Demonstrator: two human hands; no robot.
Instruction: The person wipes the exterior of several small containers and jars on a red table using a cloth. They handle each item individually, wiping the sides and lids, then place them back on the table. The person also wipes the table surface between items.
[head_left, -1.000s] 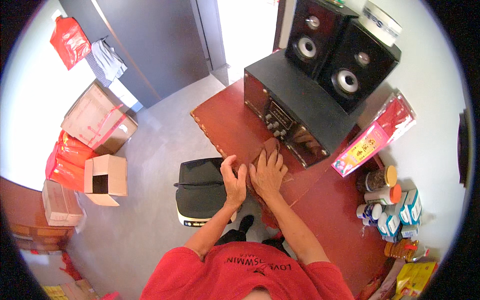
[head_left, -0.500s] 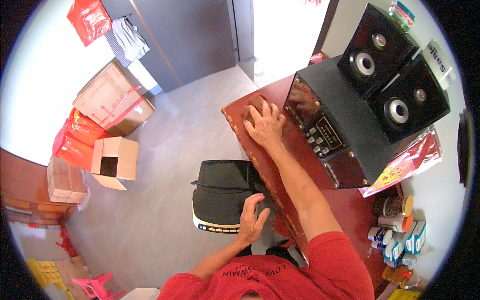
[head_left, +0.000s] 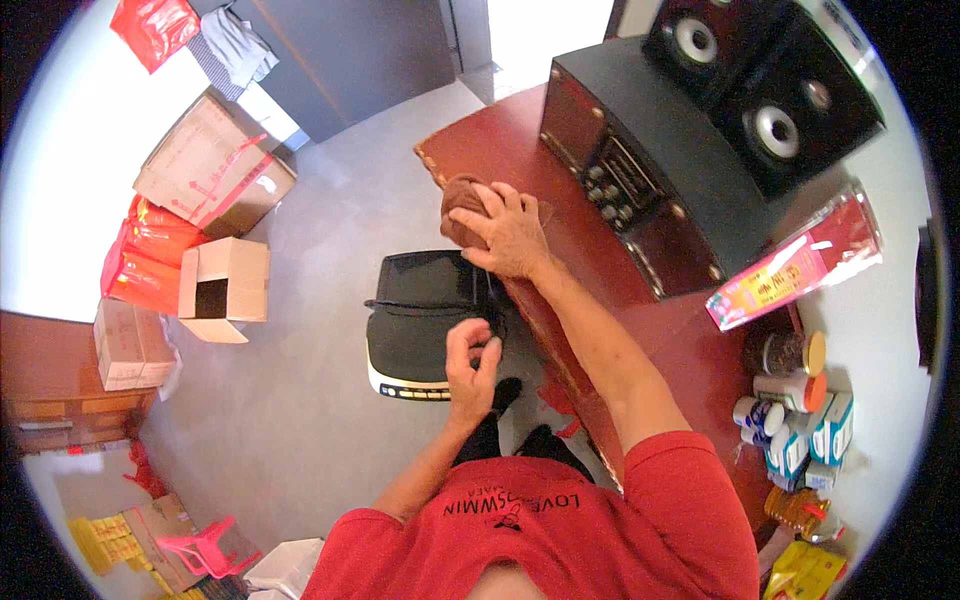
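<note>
Brown cloth point(head_left: 462, 212) at the edge of the red table point(head_left: 690, 360)
The right hand point(head_left: 510, 232) grips it, bunched and seemingly overhanging; the left hand point(head_left: 470, 368), half open with curled fingers, hovers near a black appliance point(head_left: 410, 325).

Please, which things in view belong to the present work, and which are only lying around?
In use: brown cloth, gripped by the right hand; red table.
Apparently lying about: speakers, black audio cabinet, pink packet, lidded jar, open cardboard box.
</note>
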